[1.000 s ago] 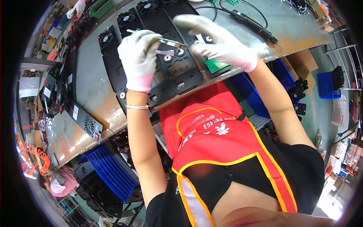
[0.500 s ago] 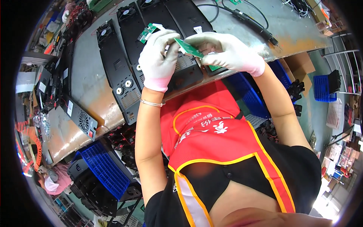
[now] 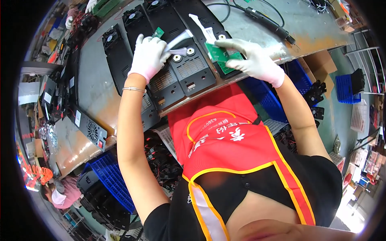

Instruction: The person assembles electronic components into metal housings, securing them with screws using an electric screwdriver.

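Head view — right hand (image 3: 255, 60), grip pinching a green circuit board (image 3: 217, 52); left hand (image 3: 148, 57), grip closed on white ribbon cables (image 3: 180, 39) — worktop (image 3: 93, 80) beneath

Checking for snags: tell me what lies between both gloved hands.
Head view: between the left hand and right hand lie white flat cables, white-rimmed nut fittings, black vented panels and a green circuit board.

The left hand (image 3: 148, 57) hides part of the left green board (image 3: 158, 32). Under the right hand (image 3: 255, 61), one edge of the right green board (image 3: 216, 52) is covered. A black fan (image 3: 156, 3) is cut by the upper border.
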Tool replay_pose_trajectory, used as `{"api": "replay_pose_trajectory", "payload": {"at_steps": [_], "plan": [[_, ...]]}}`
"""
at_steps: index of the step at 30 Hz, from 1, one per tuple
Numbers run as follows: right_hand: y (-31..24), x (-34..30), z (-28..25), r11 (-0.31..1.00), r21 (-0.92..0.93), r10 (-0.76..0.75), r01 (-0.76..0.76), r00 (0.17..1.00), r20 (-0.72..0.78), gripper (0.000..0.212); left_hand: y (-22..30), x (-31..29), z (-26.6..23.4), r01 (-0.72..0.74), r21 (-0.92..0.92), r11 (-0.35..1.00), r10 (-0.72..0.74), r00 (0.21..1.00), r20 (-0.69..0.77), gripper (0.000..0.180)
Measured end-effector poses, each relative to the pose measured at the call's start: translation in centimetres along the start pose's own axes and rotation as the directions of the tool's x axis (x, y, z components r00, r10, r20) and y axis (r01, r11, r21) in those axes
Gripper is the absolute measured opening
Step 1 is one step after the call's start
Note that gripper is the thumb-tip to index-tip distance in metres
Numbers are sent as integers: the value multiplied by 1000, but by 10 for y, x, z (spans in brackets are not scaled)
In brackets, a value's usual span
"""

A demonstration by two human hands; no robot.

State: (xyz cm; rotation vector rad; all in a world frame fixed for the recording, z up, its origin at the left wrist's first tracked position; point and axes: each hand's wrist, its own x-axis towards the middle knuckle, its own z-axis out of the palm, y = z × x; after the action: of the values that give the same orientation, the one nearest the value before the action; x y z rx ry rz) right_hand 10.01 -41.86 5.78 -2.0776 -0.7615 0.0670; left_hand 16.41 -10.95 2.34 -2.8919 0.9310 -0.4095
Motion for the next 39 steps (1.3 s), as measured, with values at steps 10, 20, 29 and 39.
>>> {"api": "replay_pose_trajectory", "payload": {"at_steps": [10,20,29,39], "plan": [[12,22,54,888,-288,-325,359,932,159,47,-40,-37,-53,225,-909,350,-872,432,-229,26],[7,30,47,852,-352,-305,388,914,269,44,13,-137,-58,-585,-564,-583,-811,466,354,32],[5,33,50,887,-330,-239,322,933,269,40,65,-156,-30,-593,-442,-673,-738,504,449,34],[5,27,54,877,-337,-255,344,925,282,37,111,-208,-9,-524,-490,-696,-676,708,204,35]]}}
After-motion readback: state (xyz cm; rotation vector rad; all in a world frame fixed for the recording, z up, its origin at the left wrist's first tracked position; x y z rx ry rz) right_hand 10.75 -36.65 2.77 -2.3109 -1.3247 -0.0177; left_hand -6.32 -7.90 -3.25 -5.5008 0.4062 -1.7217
